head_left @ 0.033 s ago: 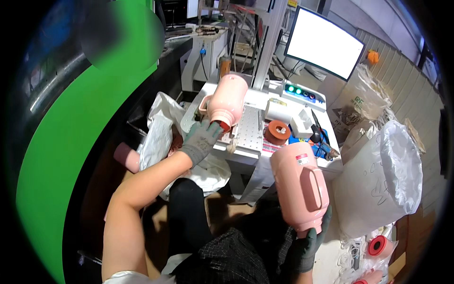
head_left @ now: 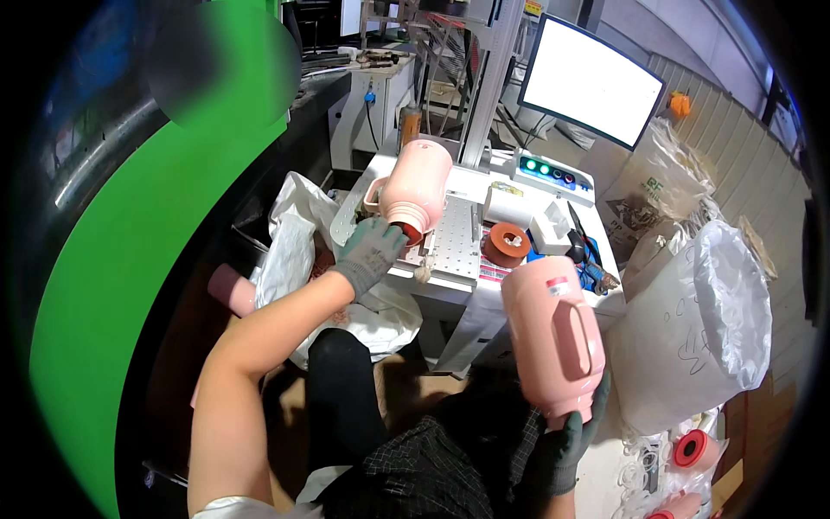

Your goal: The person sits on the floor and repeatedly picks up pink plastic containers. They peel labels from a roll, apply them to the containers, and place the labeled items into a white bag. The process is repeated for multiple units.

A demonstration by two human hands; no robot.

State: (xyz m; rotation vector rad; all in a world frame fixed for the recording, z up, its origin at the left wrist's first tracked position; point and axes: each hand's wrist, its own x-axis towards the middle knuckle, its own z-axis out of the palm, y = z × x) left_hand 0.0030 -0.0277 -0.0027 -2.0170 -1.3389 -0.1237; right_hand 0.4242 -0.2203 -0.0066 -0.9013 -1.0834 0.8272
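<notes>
A pink vacuum jug (head_left: pixel 418 183) with a side handle lies tilted over the perforated plate (head_left: pixel 456 242) of the white bench, its mouth toward me. My left hand (head_left: pixel 373 251), in a grey-green glove, has its fingers curled at the jug's reddish mouth; part of the grip is hidden. On the right, a second pink jug (head_left: pixel 546 337) is held upside down, its handle facing right and a small label near its base. My right hand (head_left: pixel 574 437), gloved as well, is closed round its neck from below.
An orange-brown tape roll (head_left: pixel 507 245), white open boxes (head_left: pixel 551 227) and a lit control box (head_left: pixel 553 173) are on the bench. A screen (head_left: pixel 592 80) stands behind. At right is a big plastic-lined sack (head_left: pixel 692 329); at left, a white bag (head_left: pixel 294 225) and another pink vessel (head_left: pixel 230 290).
The jug in my right hand has shifted slightly right. My left hand's fingers have moved a little at the other jug's mouth.
</notes>
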